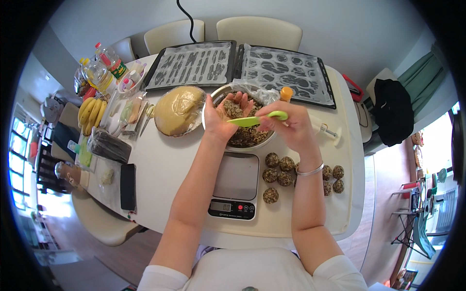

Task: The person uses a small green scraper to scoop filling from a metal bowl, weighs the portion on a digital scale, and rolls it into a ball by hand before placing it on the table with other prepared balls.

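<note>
My left hand (219, 122) is turned palm up over a steel bowl (255, 147), with a lump of dark, nutty filling (233, 109) resting in its cupped palm. My right hand (285, 122) grips a lime-green plastic spreading spatula (247, 122), its blade pointing left across the left palm, just below the lump. Loose filling (247, 137) of the same kind fills the bowl. Below it lies a kitchen scale (236, 178) with a bare platform, its display lit. Rolled filling balls (270, 195) stand in rows to its right, some hidden by my right forearm.
Dough under plastic film (180, 111) sits left of the bowl. Two baking trays lined with paper (193, 65) lie at the back. Further left are scissors (147, 118), bananas (93, 112), oil bottles (98, 74) and a black phone (127, 187). A white plunger press (329, 131) lies at right.
</note>
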### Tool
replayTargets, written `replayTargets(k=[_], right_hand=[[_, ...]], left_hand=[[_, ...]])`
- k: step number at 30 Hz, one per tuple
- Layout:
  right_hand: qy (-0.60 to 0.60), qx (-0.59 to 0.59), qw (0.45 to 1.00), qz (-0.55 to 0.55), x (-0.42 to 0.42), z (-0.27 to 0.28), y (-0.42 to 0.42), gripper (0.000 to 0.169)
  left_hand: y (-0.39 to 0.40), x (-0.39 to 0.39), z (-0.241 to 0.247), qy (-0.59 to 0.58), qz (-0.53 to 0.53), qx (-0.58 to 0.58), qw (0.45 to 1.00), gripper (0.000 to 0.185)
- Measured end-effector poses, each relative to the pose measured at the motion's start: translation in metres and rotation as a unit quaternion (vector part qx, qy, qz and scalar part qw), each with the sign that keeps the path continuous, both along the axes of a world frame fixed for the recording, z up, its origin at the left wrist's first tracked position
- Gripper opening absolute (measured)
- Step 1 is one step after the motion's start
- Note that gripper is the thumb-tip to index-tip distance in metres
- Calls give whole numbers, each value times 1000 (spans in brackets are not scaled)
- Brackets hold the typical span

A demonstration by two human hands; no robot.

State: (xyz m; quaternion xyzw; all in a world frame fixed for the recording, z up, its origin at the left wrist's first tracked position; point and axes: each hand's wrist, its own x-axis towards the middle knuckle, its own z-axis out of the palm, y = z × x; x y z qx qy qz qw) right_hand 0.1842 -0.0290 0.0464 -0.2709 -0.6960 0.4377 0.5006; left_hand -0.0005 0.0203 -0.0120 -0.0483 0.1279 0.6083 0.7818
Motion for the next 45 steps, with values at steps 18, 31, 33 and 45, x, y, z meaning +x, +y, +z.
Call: replayTargets(k=[18, 31, 33, 45], right_hand=[[-176, 277, 895, -302, -85, -33, -24, 24], [158, -32, 960, -231, -16, 16, -12, 16], [167, -57, 957, -228, -12, 17, -9, 18], [258, -131, 941, -176, 8, 4, 8, 23]], left_hand=[[1, 18, -22, 162, 59, 23, 985, 50], [3, -2, -2, 284, -13, 40, 958, 44], [1, -5, 0, 292, -57, 81, 951, 45], [-15, 0, 9, 541, 18, 251, 803, 30]])
